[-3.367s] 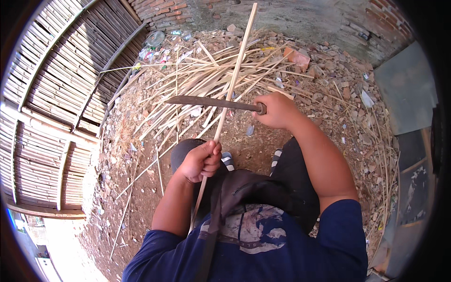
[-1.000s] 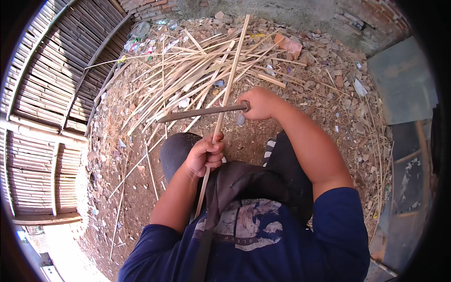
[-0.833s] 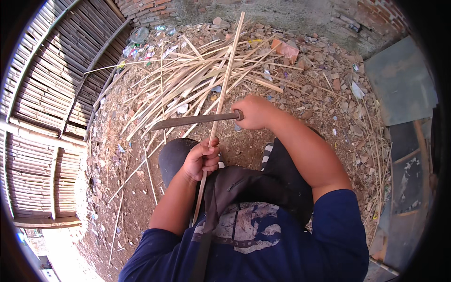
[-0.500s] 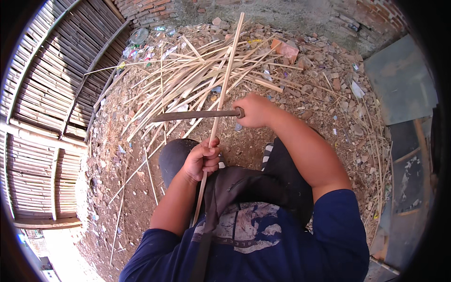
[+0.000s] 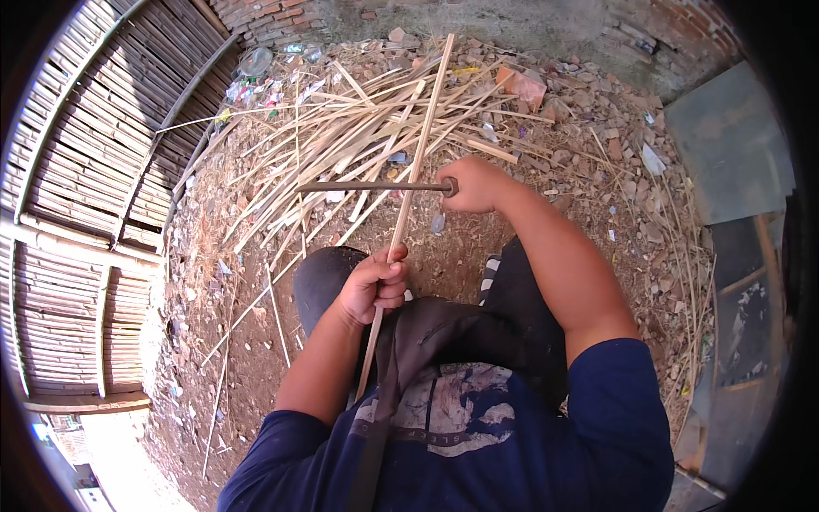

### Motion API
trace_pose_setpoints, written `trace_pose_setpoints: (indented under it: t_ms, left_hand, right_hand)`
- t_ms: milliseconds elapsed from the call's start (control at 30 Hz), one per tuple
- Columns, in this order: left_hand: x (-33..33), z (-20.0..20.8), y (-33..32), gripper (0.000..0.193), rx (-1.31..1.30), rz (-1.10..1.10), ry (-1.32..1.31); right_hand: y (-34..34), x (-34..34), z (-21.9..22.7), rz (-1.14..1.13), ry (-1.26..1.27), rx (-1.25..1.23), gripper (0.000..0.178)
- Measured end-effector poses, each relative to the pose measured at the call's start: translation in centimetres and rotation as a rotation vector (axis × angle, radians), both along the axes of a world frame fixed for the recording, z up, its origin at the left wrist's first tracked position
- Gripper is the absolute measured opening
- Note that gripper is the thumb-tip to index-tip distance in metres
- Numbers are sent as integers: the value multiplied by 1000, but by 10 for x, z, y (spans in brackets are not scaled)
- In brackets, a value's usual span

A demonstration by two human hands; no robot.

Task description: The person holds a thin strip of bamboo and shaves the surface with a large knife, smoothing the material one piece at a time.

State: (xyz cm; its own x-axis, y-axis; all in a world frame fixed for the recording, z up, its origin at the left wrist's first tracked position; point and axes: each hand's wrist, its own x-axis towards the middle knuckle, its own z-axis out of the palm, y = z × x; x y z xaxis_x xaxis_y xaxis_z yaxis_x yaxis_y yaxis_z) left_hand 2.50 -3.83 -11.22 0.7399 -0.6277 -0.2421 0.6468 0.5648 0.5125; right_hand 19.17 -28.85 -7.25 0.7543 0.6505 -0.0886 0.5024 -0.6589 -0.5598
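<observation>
A long, pale strip of split bamboo [image 5: 424,136] slants up and away from my lap. My left hand [image 5: 375,282] is closed around its lower part, in front of my knee. In my right hand [image 5: 478,185] is the handle of a long, dark-bladed machete [image 5: 367,186], its blade pointing left. The blade lies across the strip, above my left hand; whether its edge bites into the strip cannot be made out. My right fingers wrap the handle and hide most of it.
Beyond the strip lies a heap of bamboo strips [image 5: 341,141] on littered, stony ground. A broken brick [image 5: 520,88] sits at its right end. A bamboo slat wall [image 5: 85,111] stands left, a brick wall [image 5: 512,26] behind, and a grey panel [image 5: 729,141] right.
My right hand and the machete have moved away from me along the strip and slightly right. The blade now shows thinner, turned more edge-on. My left hand keeps its grip.
</observation>
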Motion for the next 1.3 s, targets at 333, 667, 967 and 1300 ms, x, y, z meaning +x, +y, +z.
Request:
trace_pose_setpoints:
  t_ms: [333, 667, 967, 1300]
  left_hand:
    - [-2, -1, 0, 30, 138, 67, 85]
    - [-4, 16, -17, 35, 490, 159, -10]
    - [-8, 0, -17, 15, 549, 159, -167]
    - [-6, -18, -29, 29, 975, 201, -422]
  right_hand:
    - [-7, -13, -9, -37, -185, 86, 19]
    - [-5, -21, 1, -19, -130, 7, 19]
    - [-2, -10, -16, -39, -104, 36, 27]
    - [-4, -24, 11, 61, 3, -257, 31]
